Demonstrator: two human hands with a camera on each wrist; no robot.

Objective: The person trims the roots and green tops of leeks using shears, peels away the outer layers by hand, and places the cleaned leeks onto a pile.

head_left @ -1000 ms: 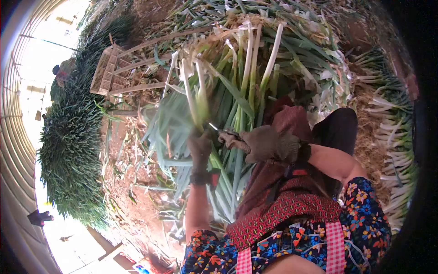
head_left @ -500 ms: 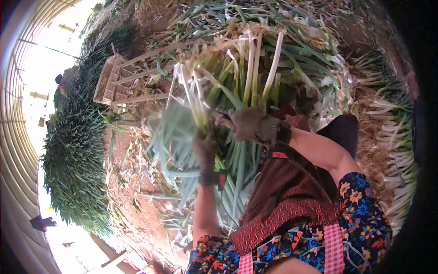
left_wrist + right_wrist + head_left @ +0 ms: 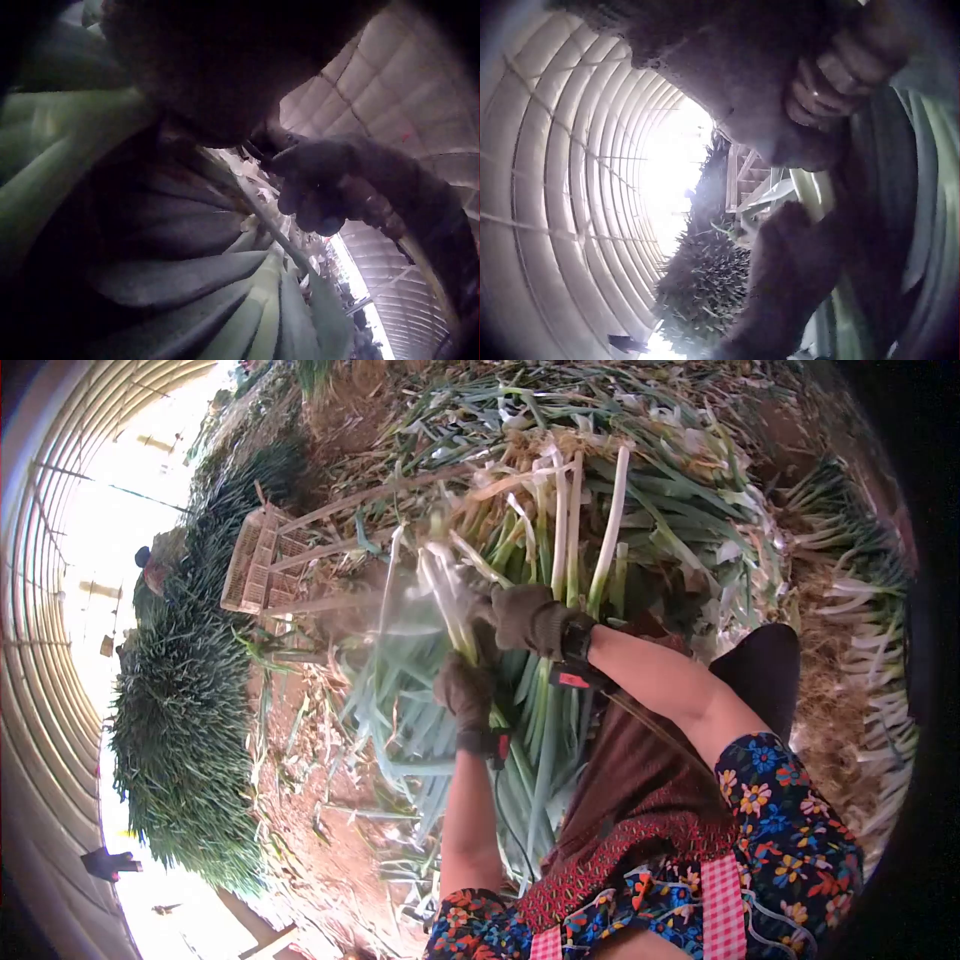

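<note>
In the head view, the gloved left hand (image 3: pixel 463 690) grips a small bunch of leeks (image 3: pixel 448 600), white ends upward. The gloved right hand (image 3: pixel 530 622) is just above and right of it, near the stalks. Curled fingers of the right hand (image 3: pixel 322 180) surround a pale hand tool (image 3: pixel 375 208) in the left wrist view; its tip cannot be made out. The right wrist view has the left hand (image 3: pixel 787 274) around the green-white stalks (image 3: pixel 814 191), below the right hand (image 3: pixel 727 82). Leaves left of the bunch are blurred.
More leeks (image 3: pixel 612 525) lie at the person's lap, over heaped leaves. A slatted crate (image 3: pixel 265 565) stands upper left, beside a long green leek pile (image 3: pixel 185 730). Rows of leeks (image 3: pixel 880 680) line the right. Another person (image 3: pixel 150 570) is far left.
The right hand has moved left and up, closer to the white parts of the bunch. The left hand, still gripping its leeks, appears slightly further right and lower as the head view shifted.
</note>
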